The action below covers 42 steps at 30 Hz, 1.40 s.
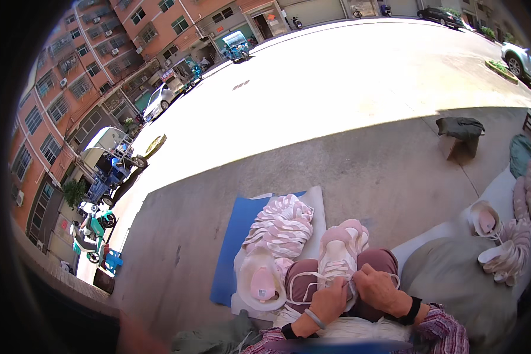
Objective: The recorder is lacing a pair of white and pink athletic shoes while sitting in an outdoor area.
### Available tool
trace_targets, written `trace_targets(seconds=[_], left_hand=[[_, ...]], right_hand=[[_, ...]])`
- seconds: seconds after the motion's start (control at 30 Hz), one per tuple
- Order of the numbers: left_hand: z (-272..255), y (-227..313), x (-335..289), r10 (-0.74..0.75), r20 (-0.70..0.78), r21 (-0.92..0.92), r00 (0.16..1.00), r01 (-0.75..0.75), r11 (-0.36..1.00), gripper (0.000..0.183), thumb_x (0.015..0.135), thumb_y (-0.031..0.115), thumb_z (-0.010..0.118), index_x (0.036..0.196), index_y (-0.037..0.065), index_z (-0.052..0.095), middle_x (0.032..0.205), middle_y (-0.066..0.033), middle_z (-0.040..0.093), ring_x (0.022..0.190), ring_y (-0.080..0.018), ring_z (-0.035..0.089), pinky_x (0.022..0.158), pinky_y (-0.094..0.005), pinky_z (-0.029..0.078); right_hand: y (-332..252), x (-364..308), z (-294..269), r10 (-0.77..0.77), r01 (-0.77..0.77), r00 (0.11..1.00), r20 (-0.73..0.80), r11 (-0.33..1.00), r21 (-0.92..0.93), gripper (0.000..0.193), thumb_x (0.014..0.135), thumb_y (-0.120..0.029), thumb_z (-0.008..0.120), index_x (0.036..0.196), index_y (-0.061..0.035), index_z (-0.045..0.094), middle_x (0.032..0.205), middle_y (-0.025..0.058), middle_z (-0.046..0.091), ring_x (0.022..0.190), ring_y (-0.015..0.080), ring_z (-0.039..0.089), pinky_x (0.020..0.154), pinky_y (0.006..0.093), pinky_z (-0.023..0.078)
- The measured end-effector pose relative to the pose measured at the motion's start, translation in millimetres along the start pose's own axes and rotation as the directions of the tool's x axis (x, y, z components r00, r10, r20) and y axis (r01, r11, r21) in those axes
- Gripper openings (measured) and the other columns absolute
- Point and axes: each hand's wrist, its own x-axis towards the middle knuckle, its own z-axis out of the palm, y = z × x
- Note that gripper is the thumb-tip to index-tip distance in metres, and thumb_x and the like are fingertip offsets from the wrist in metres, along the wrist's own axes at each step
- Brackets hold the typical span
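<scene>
A pink and white sneaker (338, 252) rests on my lap between my knees, its toe pointing away from me. My left hand (327, 304) is closed in a pinch at the lacing near the shoe's opening. On the other side my right hand (380, 290) also pinches there, fingers bent close to the left ones. A white shoelace (301, 275) loops out to the left of the shoe, and more lace shows beside my right hand. The exact spot where the fingers grip is partly hidden by the fingers themselves.
Left of my knees, a heap of pink and white shoes (282, 221) lies on a blue sheet (229, 251), with an upturned shoe opening (262, 284) nearer me. More shoes (510, 251) lie rightward, past a grey-green cloth bundle (463, 280). A small stool (459, 147) stands farther off.
</scene>
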Motion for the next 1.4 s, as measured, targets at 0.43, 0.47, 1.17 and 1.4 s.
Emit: trace_targets(seconds=[0.43, 0.47, 1.17, 1.4], left_hand=[[-4, -3, 5, 0.178, -0.060, 0.106, 0.982, -0.171, 0.979, 0.022, 0.093, 0.022, 0.054, 0.108, 0.006, 0.050, 0.066, -0.0204, 0.062, 0.059, -0.0399, 0.063, 0.052, -0.0500, 0.050], [-4, -1, 4, 0.181, -0.065, 0.107, 0.981, -0.174, 0.979, 0.022, 0.093, 0.022, 0.054, 0.108, 0.006, 0.050, 0.066, -0.0204, 0.062, 0.059, -0.0399, 0.063, 0.052, -0.0500, 0.050], [-5, 1, 8, 0.155, 0.019, 0.158, 0.988, -0.156, 0.975, 0.020, 0.090, 0.021, 0.055, 0.103, 0.007, 0.048, 0.066, -0.0172, 0.062, 0.057, -0.0379, 0.064, 0.048, -0.0484, 0.050], [-17, -2, 3, 0.210, 0.122, 0.176, 0.970, -0.229, 0.957, 0.022, 0.087, 0.019, 0.056, 0.099, 0.002, 0.049, 0.070, -0.0160, 0.061, 0.060, -0.0356, 0.066, 0.049, -0.0447, 0.052]], right_hand=[[-2, 1, 7, -0.002, 0.002, 1.000, -0.007, 0.998, -0.066, 0.007, 0.079, -0.011, 0.058, 0.082, -0.0052, 0.057, 0.083, 0.0114, 0.056, 0.063, 0.0322, 0.064, 0.055, 0.0422, 0.053], [-1, 1, 8, 0.000, 0.000, 1.000, -0.002, 0.998, -0.067, 0.006, 0.079, -0.011, 0.058, 0.081, -0.0053, 0.057, 0.083, 0.0117, 0.056, 0.063, 0.0324, 0.064, 0.055, 0.0424, 0.053], [1, -2, 10, 0.022, -0.021, 0.999, -0.033, 0.999, 0.028, 0.011, 0.084, -0.016, 0.058, 0.079, -0.0060, 0.060, 0.080, 0.0121, 0.057, 0.063, 0.0322, 0.063, 0.056, 0.0441, 0.053], [5, -2, 2, 0.011, -0.012, 0.999, 0.041, 1.000, 0.022, 0.008, 0.082, -0.014, 0.061, 0.083, -0.0062, 0.063, 0.078, 0.0133, 0.057, 0.066, 0.0326, 0.062, 0.057, 0.0437, 0.052]])
